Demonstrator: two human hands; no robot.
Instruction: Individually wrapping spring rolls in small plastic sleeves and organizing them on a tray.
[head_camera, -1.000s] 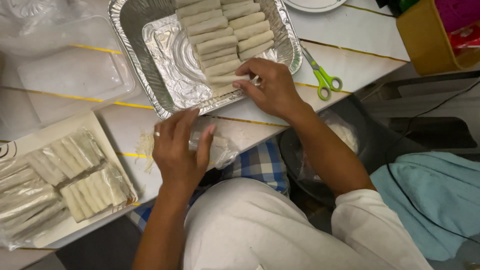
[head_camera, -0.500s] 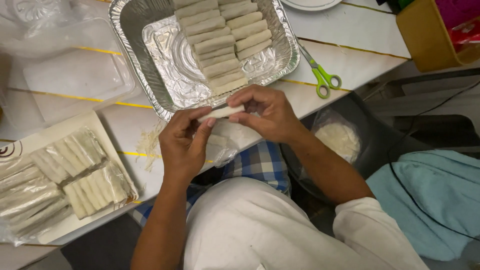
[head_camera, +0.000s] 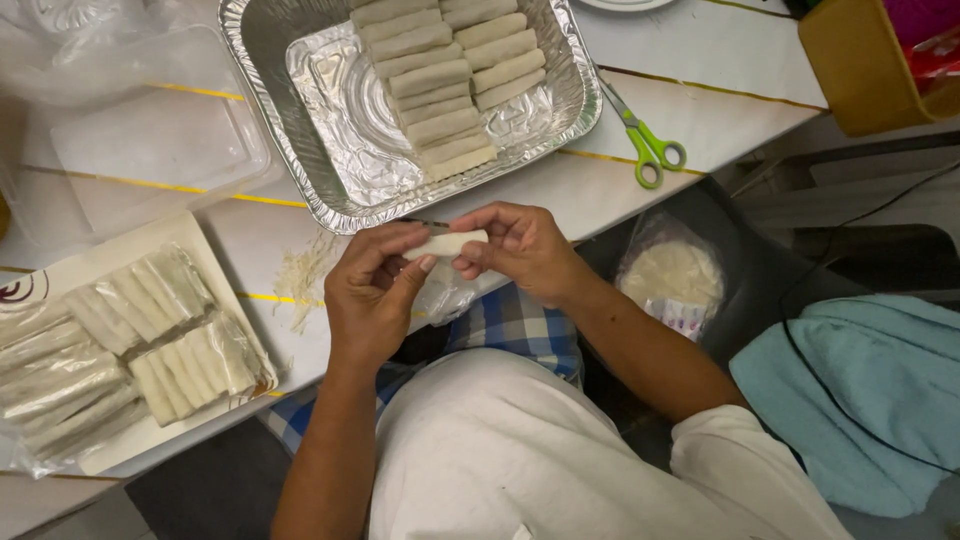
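Both my hands hold one pale rolled pastry stick (head_camera: 447, 243) just in front of the table edge. My left hand (head_camera: 375, 295) pinches its left end and my right hand (head_camera: 520, 250) grips its right end. Right behind it stands a foil tray (head_camera: 300, 120) with two rows of the same pale rolls (head_camera: 440, 85) laid side by side. A crumpled clear plastic wrap (head_camera: 445, 295) lies under my hands.
A flat white tray (head_camera: 70, 270) of plastic-wrapped rolls (head_camera: 150, 330) lies at the left. Green-handled scissors (head_camera: 648, 145) rest right of the foil tray. Clear plastic lids (head_camera: 130, 130) sit at the back left, a bag of white rounds (head_camera: 675, 280) below the table, a yellow box (head_camera: 870, 70) far right.
My right hand came back from the foil tray and now holds a roll together with my left hand, which rose from the plastic wrap.
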